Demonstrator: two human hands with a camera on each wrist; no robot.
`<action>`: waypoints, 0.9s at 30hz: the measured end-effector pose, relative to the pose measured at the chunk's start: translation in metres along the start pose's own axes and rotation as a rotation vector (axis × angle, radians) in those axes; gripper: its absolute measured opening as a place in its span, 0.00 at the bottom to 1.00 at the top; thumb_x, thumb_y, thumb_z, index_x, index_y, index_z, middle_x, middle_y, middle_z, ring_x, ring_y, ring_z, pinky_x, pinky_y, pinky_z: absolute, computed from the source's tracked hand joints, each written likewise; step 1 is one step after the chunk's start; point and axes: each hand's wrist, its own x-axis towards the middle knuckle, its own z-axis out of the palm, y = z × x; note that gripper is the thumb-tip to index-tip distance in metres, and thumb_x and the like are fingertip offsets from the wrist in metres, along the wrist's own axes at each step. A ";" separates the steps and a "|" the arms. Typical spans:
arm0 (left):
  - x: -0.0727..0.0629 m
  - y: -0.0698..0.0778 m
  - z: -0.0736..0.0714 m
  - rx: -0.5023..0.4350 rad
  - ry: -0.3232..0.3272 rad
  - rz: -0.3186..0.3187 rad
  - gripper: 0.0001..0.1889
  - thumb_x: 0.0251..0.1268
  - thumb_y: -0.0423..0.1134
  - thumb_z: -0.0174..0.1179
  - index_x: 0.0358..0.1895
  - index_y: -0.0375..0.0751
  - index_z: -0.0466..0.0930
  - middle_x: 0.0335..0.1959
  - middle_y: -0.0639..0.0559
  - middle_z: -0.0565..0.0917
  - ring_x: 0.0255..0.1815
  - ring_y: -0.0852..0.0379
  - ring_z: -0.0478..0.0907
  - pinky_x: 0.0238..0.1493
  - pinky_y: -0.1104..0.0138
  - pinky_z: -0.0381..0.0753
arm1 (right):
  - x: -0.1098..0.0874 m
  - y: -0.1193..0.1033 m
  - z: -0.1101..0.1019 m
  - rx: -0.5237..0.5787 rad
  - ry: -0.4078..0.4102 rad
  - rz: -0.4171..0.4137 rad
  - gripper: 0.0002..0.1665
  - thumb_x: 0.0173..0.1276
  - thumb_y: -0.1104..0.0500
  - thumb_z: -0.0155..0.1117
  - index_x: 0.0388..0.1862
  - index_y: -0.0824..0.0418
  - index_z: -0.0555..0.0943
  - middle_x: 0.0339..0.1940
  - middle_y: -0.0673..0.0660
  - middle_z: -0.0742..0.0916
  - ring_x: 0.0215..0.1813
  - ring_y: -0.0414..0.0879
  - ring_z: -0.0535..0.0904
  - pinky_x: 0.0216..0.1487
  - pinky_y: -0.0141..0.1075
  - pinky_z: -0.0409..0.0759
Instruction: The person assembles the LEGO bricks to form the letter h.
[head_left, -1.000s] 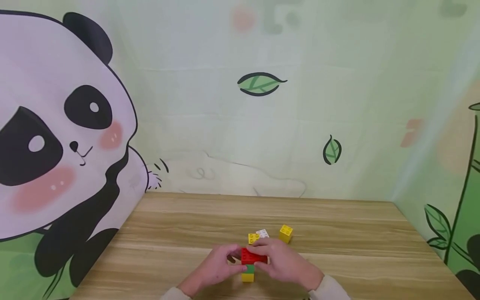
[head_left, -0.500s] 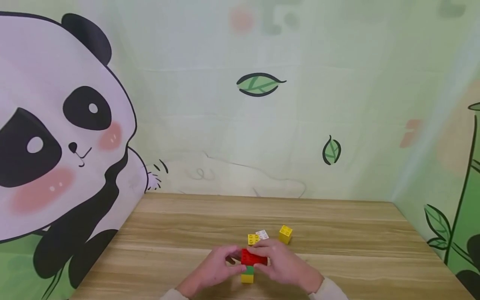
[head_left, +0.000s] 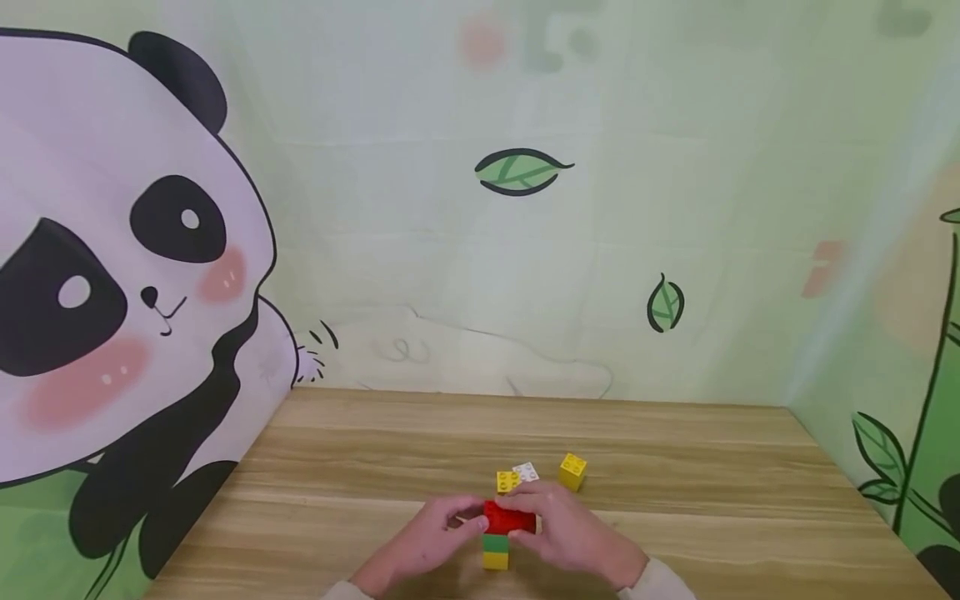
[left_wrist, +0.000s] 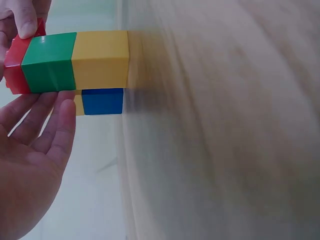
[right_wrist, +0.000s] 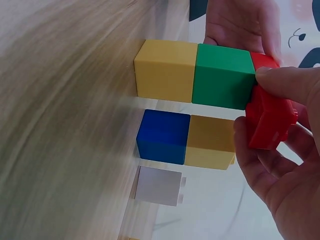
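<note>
On a wood-grain table (head_left: 330,462), a blocky yellow plastic brick (head_left: 495,561) carries a blocky green plastic brick (head_left: 495,544), topped by a studded red plastic brick (head_left: 512,519) overhanging rightward. The right hand (head_left: 561,527) clamps the red brick between thumb and fingers; the left hand (head_left: 431,533) has its fingers apart, thumb touching red. Seating the red brick seems underway; the next move probably calls for even downward pressure.
</note>
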 end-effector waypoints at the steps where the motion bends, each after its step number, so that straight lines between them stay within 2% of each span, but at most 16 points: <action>1: 0.000 0.001 0.000 -0.004 -0.002 -0.002 0.15 0.71 0.45 0.52 0.54 0.43 0.79 0.47 0.55 0.82 0.47 0.60 0.77 0.46 0.68 0.78 | 0.000 0.000 0.000 0.010 -0.004 0.010 0.23 0.62 0.58 0.68 0.57 0.57 0.80 0.52 0.51 0.83 0.52 0.43 0.77 0.50 0.32 0.77; 7: 0.001 0.005 -0.001 -0.028 -0.016 -0.040 0.15 0.70 0.45 0.54 0.54 0.43 0.79 0.48 0.53 0.82 0.49 0.58 0.77 0.48 0.68 0.77 | 0.000 -0.001 -0.002 0.039 -0.025 0.048 0.23 0.63 0.57 0.68 0.57 0.55 0.80 0.53 0.50 0.82 0.53 0.43 0.77 0.48 0.30 0.78; 14: 0.002 0.006 -0.003 -0.045 -0.036 -0.095 0.14 0.70 0.44 0.54 0.53 0.44 0.79 0.48 0.54 0.82 0.50 0.56 0.77 0.48 0.65 0.77 | -0.002 0.000 0.000 0.053 -0.013 0.040 0.23 0.62 0.58 0.68 0.57 0.55 0.80 0.53 0.50 0.82 0.53 0.43 0.76 0.49 0.30 0.77; 21: 0.000 0.009 -0.003 -0.025 -0.020 -0.087 0.15 0.69 0.45 0.55 0.54 0.43 0.78 0.48 0.52 0.82 0.49 0.56 0.77 0.47 0.66 0.77 | -0.002 0.001 0.001 0.048 0.004 0.046 0.23 0.63 0.57 0.68 0.58 0.53 0.79 0.53 0.50 0.82 0.52 0.42 0.76 0.49 0.31 0.78; 27: 0.000 0.006 -0.001 -0.056 -0.018 -0.057 0.15 0.67 0.43 0.58 0.54 0.43 0.78 0.47 0.53 0.82 0.48 0.57 0.78 0.46 0.69 0.77 | -0.001 -0.001 0.001 0.037 -0.008 0.051 0.24 0.63 0.56 0.68 0.59 0.53 0.79 0.52 0.50 0.82 0.51 0.41 0.76 0.48 0.30 0.78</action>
